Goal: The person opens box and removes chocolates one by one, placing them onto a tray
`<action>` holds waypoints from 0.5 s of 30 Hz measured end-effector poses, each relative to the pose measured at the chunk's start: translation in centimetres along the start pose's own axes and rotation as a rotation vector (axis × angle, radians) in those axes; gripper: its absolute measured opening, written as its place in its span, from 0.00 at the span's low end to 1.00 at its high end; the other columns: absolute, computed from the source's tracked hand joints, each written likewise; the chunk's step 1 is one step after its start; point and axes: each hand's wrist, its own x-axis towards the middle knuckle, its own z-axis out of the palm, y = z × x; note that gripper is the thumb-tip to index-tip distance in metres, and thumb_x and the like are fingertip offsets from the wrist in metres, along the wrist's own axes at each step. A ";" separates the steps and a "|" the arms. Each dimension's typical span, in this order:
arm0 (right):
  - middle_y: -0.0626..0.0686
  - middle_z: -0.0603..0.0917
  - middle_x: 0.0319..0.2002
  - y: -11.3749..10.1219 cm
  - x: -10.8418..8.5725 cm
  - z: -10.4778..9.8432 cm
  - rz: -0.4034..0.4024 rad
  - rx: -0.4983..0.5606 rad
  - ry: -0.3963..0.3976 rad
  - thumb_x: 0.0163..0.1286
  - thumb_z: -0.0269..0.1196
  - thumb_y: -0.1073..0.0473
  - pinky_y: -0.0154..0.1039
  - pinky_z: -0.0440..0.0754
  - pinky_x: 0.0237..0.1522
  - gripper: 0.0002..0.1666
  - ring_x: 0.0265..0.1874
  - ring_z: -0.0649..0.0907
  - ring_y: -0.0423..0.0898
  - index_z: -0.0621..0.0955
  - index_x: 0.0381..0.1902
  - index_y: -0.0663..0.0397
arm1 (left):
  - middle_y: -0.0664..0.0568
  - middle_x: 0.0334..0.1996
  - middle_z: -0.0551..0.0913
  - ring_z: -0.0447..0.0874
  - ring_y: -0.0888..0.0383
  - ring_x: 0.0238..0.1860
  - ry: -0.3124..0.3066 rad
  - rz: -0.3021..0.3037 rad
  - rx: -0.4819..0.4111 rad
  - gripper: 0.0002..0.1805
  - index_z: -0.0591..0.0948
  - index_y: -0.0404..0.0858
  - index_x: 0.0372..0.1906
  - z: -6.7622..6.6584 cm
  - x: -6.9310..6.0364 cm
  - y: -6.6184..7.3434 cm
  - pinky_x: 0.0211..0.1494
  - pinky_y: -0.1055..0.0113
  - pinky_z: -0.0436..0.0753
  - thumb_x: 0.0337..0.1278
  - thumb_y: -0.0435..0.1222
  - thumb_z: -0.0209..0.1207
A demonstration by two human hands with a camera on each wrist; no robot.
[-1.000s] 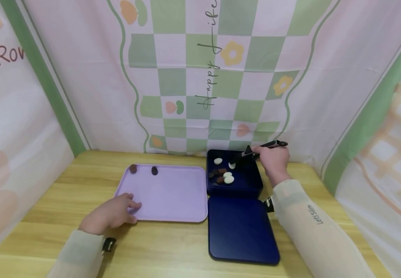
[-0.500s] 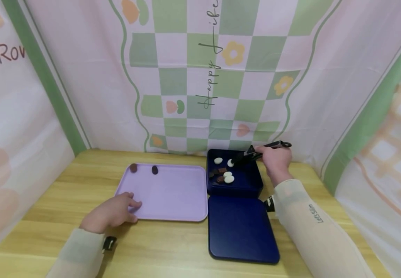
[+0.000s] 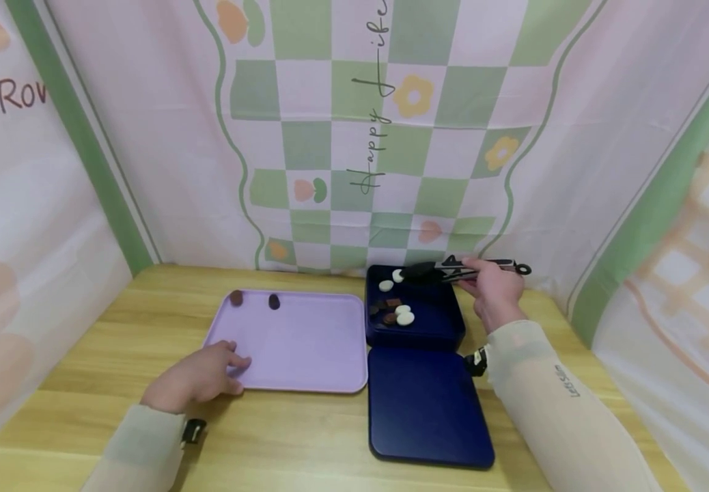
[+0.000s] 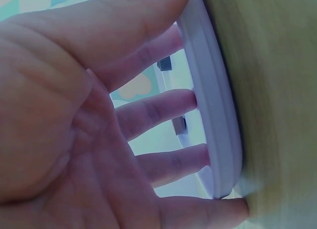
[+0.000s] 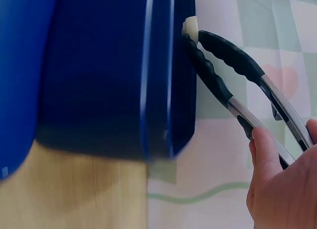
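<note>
My right hand (image 3: 494, 292) grips black-and-silver tongs (image 5: 213, 78). A white oval piece (image 5: 190, 27) sits between the tongs' black tips, above the rear of the dark blue box (image 3: 419, 339). Inside the box lie more white ovals (image 3: 405, 318), a brown square piece (image 3: 394, 303) and several darker pieces. My left hand (image 3: 197, 374) rests at the lower-left corner of the lilac tray (image 3: 308, 348). Its straight, spread fingers touch the tray's rim in the left wrist view. On the tray are a brown piece (image 3: 236, 298) and a nearly black oval (image 3: 274, 301).
A dark blue lid (image 3: 431, 406) lies flat in front of the box, just right of the tray. Everything stands on a wooden table (image 3: 281, 444). Right behind it hangs a checkered cloth (image 3: 348, 137), with more cloth at both sides.
The tongs have swung toward the back of the box and flattened out, carrying the white oval up beside another one. My right hand has shifted slightly right. The left hand and tray look unchanged.
</note>
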 end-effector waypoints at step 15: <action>0.57 0.84 0.40 2.2 -3.8 6.1 -0.063 0.024 -0.141 0.58 0.71 0.70 0.50 0.85 0.47 0.28 0.28 0.87 0.53 0.74 0.56 0.64 | 0.28 0.69 0.62 0.58 0.27 0.69 -0.010 -0.022 -0.007 0.24 0.83 0.38 0.58 -0.2 0.1 0.3 0.70 0.35 0.57 0.53 0.35 0.70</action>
